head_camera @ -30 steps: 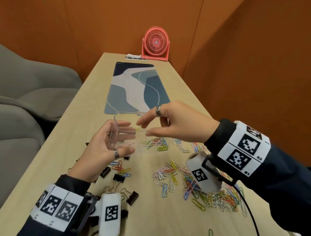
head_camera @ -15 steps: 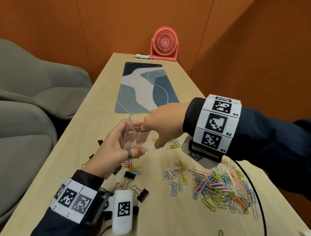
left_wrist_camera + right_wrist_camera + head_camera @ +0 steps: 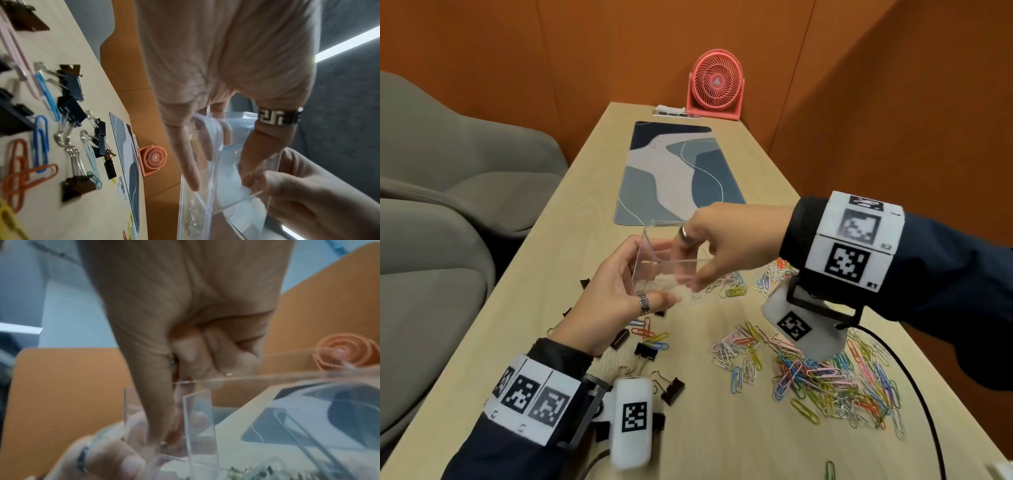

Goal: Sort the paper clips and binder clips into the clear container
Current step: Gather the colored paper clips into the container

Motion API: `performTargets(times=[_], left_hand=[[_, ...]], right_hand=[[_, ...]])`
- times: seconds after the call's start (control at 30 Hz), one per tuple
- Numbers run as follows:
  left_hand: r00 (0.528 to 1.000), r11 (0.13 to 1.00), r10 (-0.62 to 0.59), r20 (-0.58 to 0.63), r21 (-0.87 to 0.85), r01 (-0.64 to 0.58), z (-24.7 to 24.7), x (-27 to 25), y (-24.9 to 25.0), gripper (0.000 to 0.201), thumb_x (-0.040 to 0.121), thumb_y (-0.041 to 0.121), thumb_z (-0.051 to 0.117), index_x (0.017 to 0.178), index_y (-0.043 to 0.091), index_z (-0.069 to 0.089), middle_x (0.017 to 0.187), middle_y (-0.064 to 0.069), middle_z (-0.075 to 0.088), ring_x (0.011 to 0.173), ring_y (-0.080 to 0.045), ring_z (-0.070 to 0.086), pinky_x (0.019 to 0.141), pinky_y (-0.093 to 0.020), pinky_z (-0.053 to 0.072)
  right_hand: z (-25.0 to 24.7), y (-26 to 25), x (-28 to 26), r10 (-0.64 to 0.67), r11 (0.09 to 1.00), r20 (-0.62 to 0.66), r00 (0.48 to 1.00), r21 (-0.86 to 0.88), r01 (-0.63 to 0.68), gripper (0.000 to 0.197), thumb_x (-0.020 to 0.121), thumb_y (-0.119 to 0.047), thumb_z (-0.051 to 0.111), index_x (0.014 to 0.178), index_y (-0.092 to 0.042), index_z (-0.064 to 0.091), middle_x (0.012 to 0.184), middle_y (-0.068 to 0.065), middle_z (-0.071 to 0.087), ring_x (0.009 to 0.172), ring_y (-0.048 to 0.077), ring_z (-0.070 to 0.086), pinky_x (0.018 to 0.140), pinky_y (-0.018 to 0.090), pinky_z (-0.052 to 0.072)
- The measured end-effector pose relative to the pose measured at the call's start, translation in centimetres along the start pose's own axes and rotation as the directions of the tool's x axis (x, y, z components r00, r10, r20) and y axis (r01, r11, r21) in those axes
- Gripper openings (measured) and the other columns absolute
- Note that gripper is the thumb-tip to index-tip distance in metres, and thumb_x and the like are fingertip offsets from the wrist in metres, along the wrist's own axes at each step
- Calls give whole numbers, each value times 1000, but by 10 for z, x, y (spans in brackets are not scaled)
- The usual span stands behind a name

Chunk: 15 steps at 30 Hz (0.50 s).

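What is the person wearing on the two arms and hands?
Both arms have dark navy sleeves. Each wrist carries a white band printed with black square markers and a black bracket holding a white camera pod with its own marker. A black cable runs from the right pod. The left hand wears a black-and-white patterned ring; the right hand wears a silver ring.

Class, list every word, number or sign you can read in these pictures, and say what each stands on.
"R1": white marker band on the right wrist.
Code above it: blurred, unreadable.
Small marks on the left wrist band: too small to read.
Triangle emblem, no letters: hub of the coral desk fan.
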<state>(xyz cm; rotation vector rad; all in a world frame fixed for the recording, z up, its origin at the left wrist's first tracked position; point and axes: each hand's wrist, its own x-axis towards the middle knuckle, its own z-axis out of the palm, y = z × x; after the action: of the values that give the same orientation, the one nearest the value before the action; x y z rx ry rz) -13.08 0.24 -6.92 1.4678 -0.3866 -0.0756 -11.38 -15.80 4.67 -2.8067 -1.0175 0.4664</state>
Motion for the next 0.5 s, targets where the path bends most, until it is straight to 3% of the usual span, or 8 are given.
performTargets(times=[0.07,0.13,0.23,0.33,0.43,0.5], left_hand=[[1000,1000,8,-17,-18,-9,-2,1,-1,61,58,0,77,113,6,53,113,-6,67,107,-21,64,81,-39,56],[999,999,13,-30,-46,-15,-4,1,-3,62,57,-2,77,113,10,55,110,-4,68,107,-21,64,80,-33,55],[999,996,26,-42,-79,-30,-4,2,-5,59,57,-5,73,110,14,56,107,0,70,105,-19,65,74,-27,55],[999,994,35,-32,-105,-38,-4,2,-4,65,49,3,80,109,16,56,108,-2,69,105,-20,66,78,-34,57],[999,991,34,-19,-126,-36,-3,1,-2,68,46,15,79,109,15,56,109,-2,69,105,-20,66,82,-38,57],[999,990,32,-12,-135,-34,-3,2,-2,71,43,16,81,110,13,55,109,-3,69,105,-21,66,82,-37,57]], right_hand=[[-3,6,-6,6,973,-92,996,229,16,14,76,-24,75,81,-22,62,81,-6,70,46,0,49,47,9,37],[-3,12,-12,45,906,-190,981,422,40,13,75,-21,76,78,-18,64,74,-1,69,40,2,47,44,11,37],[2,23,-17,156,793,-339,928,603,87,11,74,-17,76,75,-15,65,62,-4,64,43,8,49,44,15,39],[3,37,-23,223,902,-418,880,430,-24,17,76,-25,74,82,-10,70,55,-13,58,43,2,47,46,8,35],[8,43,-27,186,976,-433,882,189,-113,18,82,-30,68,87,-14,73,67,-15,53,56,-6,50,53,8,35],[12,46,-28,154,985,-431,889,136,-105,11,84,-28,65,79,-21,72,77,-7,55,64,2,47,55,12,32]])
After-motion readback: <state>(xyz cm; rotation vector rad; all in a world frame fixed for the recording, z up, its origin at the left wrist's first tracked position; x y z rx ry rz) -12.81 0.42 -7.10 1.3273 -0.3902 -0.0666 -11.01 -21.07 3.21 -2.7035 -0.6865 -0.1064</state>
